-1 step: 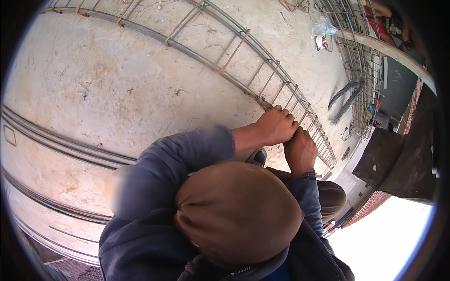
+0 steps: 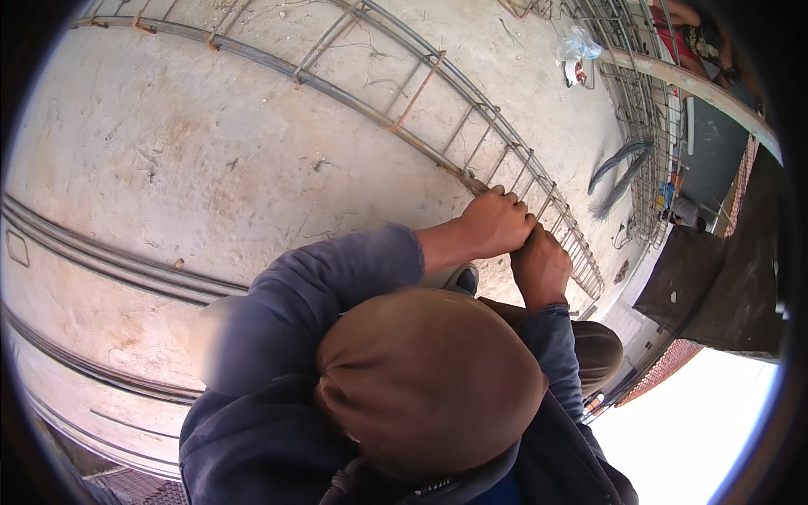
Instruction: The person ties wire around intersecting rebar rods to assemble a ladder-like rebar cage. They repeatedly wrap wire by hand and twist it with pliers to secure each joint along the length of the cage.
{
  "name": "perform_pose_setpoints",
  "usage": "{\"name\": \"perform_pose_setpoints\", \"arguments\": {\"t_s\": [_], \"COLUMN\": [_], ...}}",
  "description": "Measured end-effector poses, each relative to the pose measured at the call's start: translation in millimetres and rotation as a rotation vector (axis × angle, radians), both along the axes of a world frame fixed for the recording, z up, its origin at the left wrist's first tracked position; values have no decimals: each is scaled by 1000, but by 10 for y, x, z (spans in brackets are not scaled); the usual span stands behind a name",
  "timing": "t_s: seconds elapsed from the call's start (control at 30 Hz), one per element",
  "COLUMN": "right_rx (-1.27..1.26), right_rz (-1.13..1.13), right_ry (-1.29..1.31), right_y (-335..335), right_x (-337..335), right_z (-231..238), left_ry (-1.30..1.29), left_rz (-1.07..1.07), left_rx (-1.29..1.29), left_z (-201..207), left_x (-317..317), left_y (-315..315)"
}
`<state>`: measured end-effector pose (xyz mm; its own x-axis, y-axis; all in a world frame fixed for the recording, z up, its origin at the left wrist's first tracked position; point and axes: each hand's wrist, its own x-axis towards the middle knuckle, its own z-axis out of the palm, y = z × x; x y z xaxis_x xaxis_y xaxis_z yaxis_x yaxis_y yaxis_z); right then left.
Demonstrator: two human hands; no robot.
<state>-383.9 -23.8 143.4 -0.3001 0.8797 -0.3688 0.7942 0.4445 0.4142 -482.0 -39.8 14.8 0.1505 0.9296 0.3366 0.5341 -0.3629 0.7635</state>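
A long steel rebar cage, with square stirrups along its bars, runs from the upper left down to the right across the concrete floor. My left hand is closed in a fist beside its near bar. A short dark end of something shows just past my left knuckles, at the bar. Against the left hand, my right hand is also closed, its fingers curled. What the two fists grip is mostly hidden by the fingers, so I cannot make it out.
Straight rebar rods lie on the floor at the left. A bundle of dark wire rests at the right, near more stacked cages. A clear plastic bag sits upper right, with another person behind. Dark sheeting hangs at right.
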Motion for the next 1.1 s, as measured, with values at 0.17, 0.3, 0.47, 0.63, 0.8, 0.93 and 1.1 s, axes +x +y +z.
{"name": "perform_pose_setpoints", "arguments": {"t_s": [0.17, 0.3, 0.47, 0.63, 0.8, 0.93, 1.1], "right_rx": [-111, -350, -800, -818, -800, -777, -1007], "right_rz": [-84, -156, -688, -871, -782, -214, -775], "right_ry": [-20, 28, 91, 345, 622, 646, 579], "right_y": [117, 75, 50, -73, -202, -198, -120], "right_x": [130, 218, -169, -82, 80, -152, -286], "right_z": [-49, -18, 335, 543, 446, 53, -253], "left_ry": [25, 31, 110, -56, -925, -1513, -1242], "left_rz": [-171, -279, -377, 93, 237, 347, 395], "left_rx": [-176, -91, -102, 285, -578, -916, -803], "left_z": [94, 154, 268, 379, 231, 167, 49], "left_x": [-13, -90, -208, -440, -734, -671, -900], "left_y": [133, 127, -121, -569, -1038, -1072, -1072]}}
